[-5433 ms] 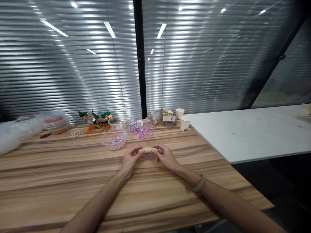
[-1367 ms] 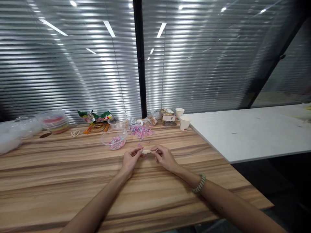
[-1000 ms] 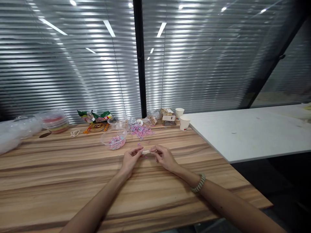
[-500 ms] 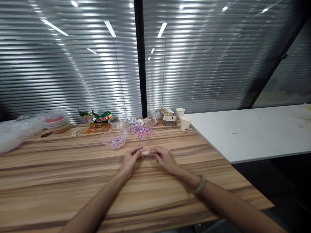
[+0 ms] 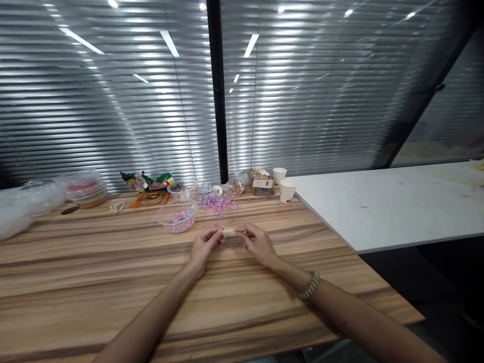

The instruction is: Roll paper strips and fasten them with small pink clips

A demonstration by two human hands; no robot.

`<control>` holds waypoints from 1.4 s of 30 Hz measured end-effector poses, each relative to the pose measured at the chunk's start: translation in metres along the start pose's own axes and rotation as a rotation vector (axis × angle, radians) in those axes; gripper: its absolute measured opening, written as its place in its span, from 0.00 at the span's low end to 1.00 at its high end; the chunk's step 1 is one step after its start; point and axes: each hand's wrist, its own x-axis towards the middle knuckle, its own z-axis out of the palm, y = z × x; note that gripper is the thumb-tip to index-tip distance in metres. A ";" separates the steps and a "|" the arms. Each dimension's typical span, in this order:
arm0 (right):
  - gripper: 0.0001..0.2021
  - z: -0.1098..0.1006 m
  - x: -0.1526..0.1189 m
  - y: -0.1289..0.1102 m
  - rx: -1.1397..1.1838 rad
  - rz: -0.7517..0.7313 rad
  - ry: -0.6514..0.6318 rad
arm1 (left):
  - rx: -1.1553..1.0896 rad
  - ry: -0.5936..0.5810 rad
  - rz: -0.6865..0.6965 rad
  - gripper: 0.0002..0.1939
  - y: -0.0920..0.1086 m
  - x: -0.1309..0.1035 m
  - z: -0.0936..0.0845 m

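Observation:
Between my two hands is a short cream-coloured strip (image 5: pixel 229 232), too small in view to tell its kind. My left hand (image 5: pixel 204 248) pinches its left end between thumb and fingers. The right end is pinched by my right hand (image 5: pixel 258 245), whose wrist wears a coiled greenish band (image 5: pixel 310 285). A few tiny pink bits (image 5: pixel 227 245) lie on the wooden table just below the strip. Beyond my hands are a clear round tub (image 5: pixel 181 222) with pink and pale blue bits in it and a loose pile of similar bits (image 5: pixel 219 203).
Stacked clear tubs (image 5: pixel 86 189) and bulging clear plastic bags (image 5: pixel 22 206) stand at the far left. A green snack packet (image 5: pixel 151 182), a small box (image 5: pixel 262 182) and two paper cups (image 5: pixel 288 191) line the back. A white table (image 5: pixel 393 206) adjoins the wooden table (image 5: pixel 94 282) on the right.
The strip has risen slightly and more of it shows between my fingertips. My right hand has shifted up a little; both hands still pinch the strip.

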 end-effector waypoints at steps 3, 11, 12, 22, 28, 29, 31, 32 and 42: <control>0.21 0.000 0.000 0.002 -0.011 -0.006 -0.008 | 0.013 0.000 0.003 0.15 0.002 -0.001 0.001; 0.23 0.002 0.001 0.005 -0.010 0.011 -0.032 | 0.111 0.025 0.033 0.16 0.006 -0.002 0.004; 0.22 0.002 0.001 0.005 -0.014 0.015 -0.029 | 0.122 0.024 0.039 0.17 0.006 -0.002 0.004; 0.24 0.003 0.000 0.007 0.020 0.013 -0.052 | 0.094 0.066 0.008 0.22 0.012 -0.005 0.007; 0.26 0.001 0.000 0.002 0.007 0.093 -0.071 | 0.098 0.045 0.034 0.21 0.009 -0.003 0.006; 0.26 0.001 0.000 0.001 0.004 0.108 -0.074 | 0.101 0.042 0.032 0.20 0.009 -0.003 0.006; 0.27 0.001 0.000 -0.001 0.010 0.132 -0.078 | 0.106 0.039 0.031 0.20 0.009 -0.004 0.006; 0.27 0.000 0.000 -0.002 0.019 0.143 -0.079 | 0.108 0.038 0.034 0.20 0.009 -0.004 0.006; 0.32 0.001 0.003 0.002 0.123 0.220 -0.103 | 0.197 0.040 0.097 0.19 0.009 -0.004 0.005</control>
